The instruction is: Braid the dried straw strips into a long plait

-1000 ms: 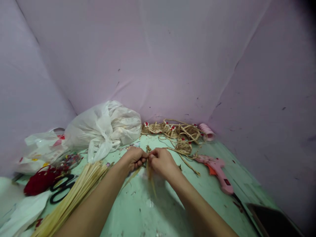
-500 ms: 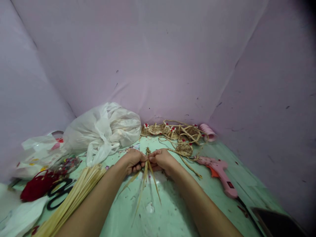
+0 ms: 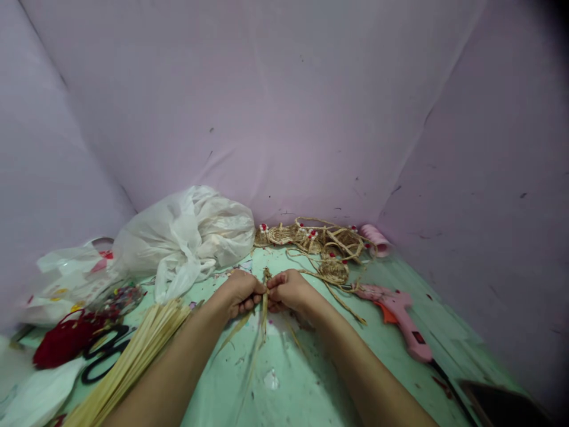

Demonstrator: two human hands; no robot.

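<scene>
Both hands meet over the middle of the green table, close together around a short braid of straw strips [image 3: 265, 305]. Its knotted tip points away from me, and several loose ends hang toward me. On the left side, my left hand [image 3: 243, 292] pinches the strips between thumb and finger. From the right, my right hand [image 3: 287, 289] is closed on the strips too, its fingertips almost touching the other hand's. One loose end slants out below my right hand, another below my left. Fingers partly hide the place where the strips cross.
Left are a straw bundle [image 3: 137, 356], black scissors [image 3: 104, 353], red yarn [image 3: 66, 341], a bag of beads [image 3: 122, 296] and a white plastic bag [image 3: 191, 231]. Woven straw pieces [image 3: 333, 270] and a pink thread spool [image 3: 376, 240] lie at the back. A pink glue gun [image 3: 402, 314] lies right.
The right loose strip has swung outward to the right, beneath my right hand. My fingers have shifted slightly at the braid; both hands stay in nearly the same place.
</scene>
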